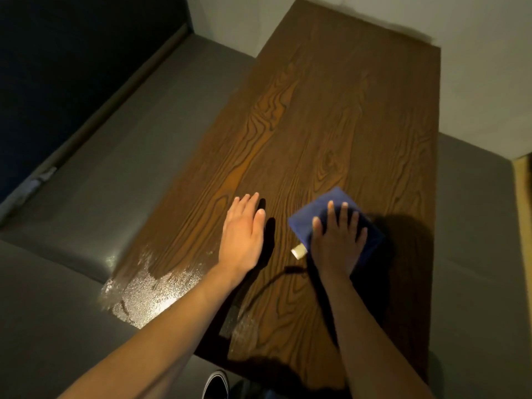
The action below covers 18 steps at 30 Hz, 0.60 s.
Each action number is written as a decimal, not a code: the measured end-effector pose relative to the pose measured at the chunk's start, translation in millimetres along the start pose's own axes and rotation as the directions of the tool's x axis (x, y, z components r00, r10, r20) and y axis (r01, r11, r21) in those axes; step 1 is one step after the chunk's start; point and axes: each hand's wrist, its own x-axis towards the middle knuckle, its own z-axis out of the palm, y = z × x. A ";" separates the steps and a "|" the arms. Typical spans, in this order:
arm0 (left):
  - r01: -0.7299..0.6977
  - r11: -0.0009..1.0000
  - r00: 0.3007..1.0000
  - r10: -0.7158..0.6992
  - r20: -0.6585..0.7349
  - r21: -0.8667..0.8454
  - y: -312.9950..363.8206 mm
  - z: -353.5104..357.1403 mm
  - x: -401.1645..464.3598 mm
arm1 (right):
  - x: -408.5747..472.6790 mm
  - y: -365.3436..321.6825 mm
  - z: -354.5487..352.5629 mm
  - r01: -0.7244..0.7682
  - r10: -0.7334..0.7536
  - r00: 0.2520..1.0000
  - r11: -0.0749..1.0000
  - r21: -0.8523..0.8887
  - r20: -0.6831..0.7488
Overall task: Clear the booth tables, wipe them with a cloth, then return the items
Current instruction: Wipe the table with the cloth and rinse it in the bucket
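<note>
Between two grey padded booth seats [121, 174]: long wood-grain table [331, 116], far end against pale wall [475, 67], near left corner glistening with wet streaks [144, 295]. Near the table's close end, right of centre: folded blue cloth [322, 214] lying flat on the wood, small white tag [298, 251] poking out at its near left edge. On top of cloth: right hand [336, 237], fingers spread straight, palm pressing down, gripping nothing. Just left of cloth, apart from it: left hand [241, 237], flat on bare tabletop, fingers straight and together, holding nothing. Below table edge: dark shoe with white sole [216, 384].
</note>
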 end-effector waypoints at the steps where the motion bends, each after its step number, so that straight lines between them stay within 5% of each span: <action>1: 0.004 1.000 1.000 -0.004 -0.007 0.002 -0.1 1.4 4.1 | 5.4 -20.9 3.0 -0.014 0.015 1.000 1.000 0.023 -0.015; 5: -0.024 0.998 0.999 0.027 -0.036 0.060 3.2 2.6 37.3 | 0.9 -77.5 8.9 0.284 -0.284 0.958 0.959 -0.002 0.040; 10: 0.001 0.996 0.999 0.003 -0.047 0.090 18.3 18.5 79.2 | 21.5 -12.8 11.0 0.534 -0.535 0.845 0.844 0.042 0.021; 14: 0.037 0.998 0.999 -0.037 0.001 0.052 35.9 40.6 93.6 | 103.2 33.7 3.7 0.309 -0.305 0.948 0.951 0.031 -0.091; 18: 0.076 0.996 0.996 -0.074 -0.050 0.038 37.7 47.5 109.7 | 179.8 1.7 -6.6 0.123 -0.120 0.992 0.990 0.076 -0.034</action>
